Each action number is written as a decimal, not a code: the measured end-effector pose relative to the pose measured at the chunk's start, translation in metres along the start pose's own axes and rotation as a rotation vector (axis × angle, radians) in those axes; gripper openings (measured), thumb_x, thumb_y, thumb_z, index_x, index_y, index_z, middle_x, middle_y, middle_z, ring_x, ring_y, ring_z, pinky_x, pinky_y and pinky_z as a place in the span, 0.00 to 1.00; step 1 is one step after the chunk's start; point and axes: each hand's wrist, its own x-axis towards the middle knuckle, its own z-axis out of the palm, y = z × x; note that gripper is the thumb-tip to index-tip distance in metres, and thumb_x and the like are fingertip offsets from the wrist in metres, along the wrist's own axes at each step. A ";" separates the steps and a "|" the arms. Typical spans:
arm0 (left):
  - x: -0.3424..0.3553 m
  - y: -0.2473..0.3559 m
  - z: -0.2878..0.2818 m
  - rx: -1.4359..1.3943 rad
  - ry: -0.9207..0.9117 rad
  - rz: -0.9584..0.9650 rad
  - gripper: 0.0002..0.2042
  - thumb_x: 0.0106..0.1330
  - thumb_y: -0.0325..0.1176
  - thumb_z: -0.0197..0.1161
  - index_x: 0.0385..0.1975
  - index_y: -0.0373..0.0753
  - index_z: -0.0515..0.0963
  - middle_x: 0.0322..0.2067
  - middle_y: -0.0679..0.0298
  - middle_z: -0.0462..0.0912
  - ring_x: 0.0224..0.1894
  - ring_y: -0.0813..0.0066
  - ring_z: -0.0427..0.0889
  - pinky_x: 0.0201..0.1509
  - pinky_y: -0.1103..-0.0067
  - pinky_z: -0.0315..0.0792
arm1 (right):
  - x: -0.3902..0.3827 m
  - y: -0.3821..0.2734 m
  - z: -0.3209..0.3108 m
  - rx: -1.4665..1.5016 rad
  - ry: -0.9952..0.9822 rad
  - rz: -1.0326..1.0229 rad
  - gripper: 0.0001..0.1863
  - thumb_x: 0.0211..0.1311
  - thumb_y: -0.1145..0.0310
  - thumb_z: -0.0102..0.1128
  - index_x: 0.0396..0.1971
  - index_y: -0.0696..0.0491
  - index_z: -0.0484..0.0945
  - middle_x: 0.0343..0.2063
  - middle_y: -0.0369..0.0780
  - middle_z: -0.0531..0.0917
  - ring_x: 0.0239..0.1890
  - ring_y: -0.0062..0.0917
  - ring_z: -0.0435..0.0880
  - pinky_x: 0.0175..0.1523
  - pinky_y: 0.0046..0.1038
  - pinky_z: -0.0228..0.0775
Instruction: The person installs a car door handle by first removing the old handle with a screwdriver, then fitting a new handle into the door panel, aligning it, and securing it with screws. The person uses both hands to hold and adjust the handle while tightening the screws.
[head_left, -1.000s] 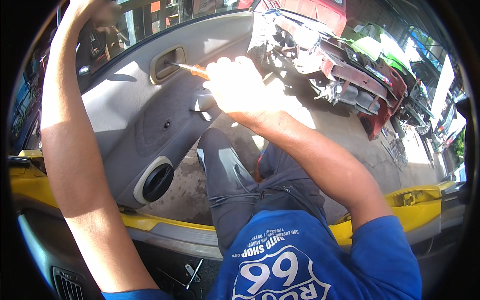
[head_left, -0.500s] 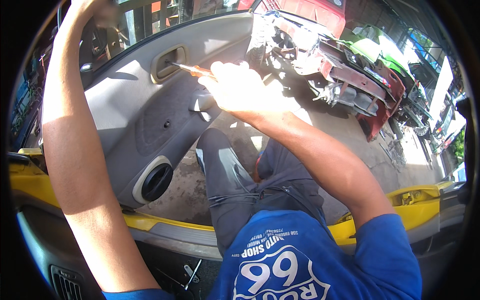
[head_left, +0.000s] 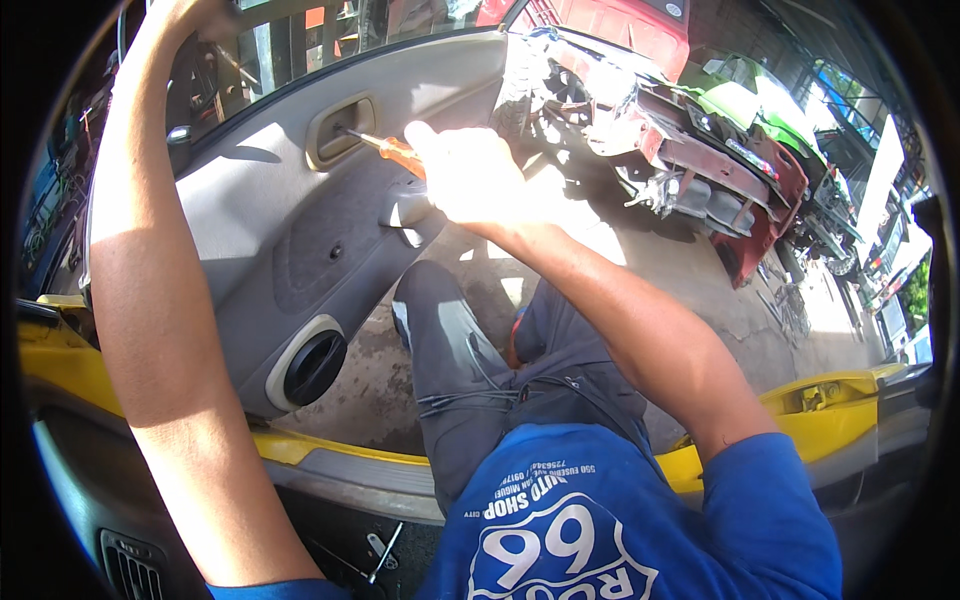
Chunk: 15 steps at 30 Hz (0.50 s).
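Right hand grips screwdriver (orange-handled); its tip inside door-handle recess.

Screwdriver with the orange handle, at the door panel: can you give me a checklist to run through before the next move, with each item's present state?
1. Screwdriver gripped: ok, the right hand is closed around its handle.
2. Tip aimed: ok, the shaft points into the beige-framed recess of the door panel.
3. Tip seated in a screw: cannot tell, too small to see.
4. Left hand braced: cannot tell, it is raised at the upper picture edge, partly blurred.
5. Tools put away: not ok, a metal tool lies inside the door sill.
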 end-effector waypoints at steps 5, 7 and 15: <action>0.011 -0.011 0.011 0.190 0.023 -0.016 0.44 0.69 0.74 0.48 0.34 0.29 0.87 0.28 0.45 0.87 0.38 0.52 0.89 0.49 0.64 0.78 | -0.001 -0.004 -0.008 -0.012 -0.174 0.213 0.16 0.77 0.56 0.56 0.43 0.56 0.78 0.30 0.37 0.79 0.28 0.21 0.77 0.26 0.30 0.72; 0.005 -0.009 0.010 0.229 0.035 -0.015 0.43 0.69 0.74 0.48 0.34 0.29 0.87 0.28 0.45 0.87 0.38 0.52 0.89 0.49 0.64 0.78 | -0.008 -0.001 -0.004 -0.546 0.004 -0.321 0.15 0.75 0.57 0.58 0.43 0.56 0.78 0.30 0.38 0.80 0.29 0.25 0.79 0.33 0.35 0.74; -0.012 0.017 0.004 0.253 0.043 -0.030 0.43 0.69 0.74 0.48 0.34 0.29 0.87 0.27 0.45 0.87 0.37 0.53 0.89 0.49 0.64 0.78 | 0.010 -0.014 -0.009 0.072 -0.269 0.198 0.17 0.75 0.55 0.59 0.40 0.56 0.78 0.20 0.33 0.74 0.19 0.17 0.74 0.22 0.26 0.67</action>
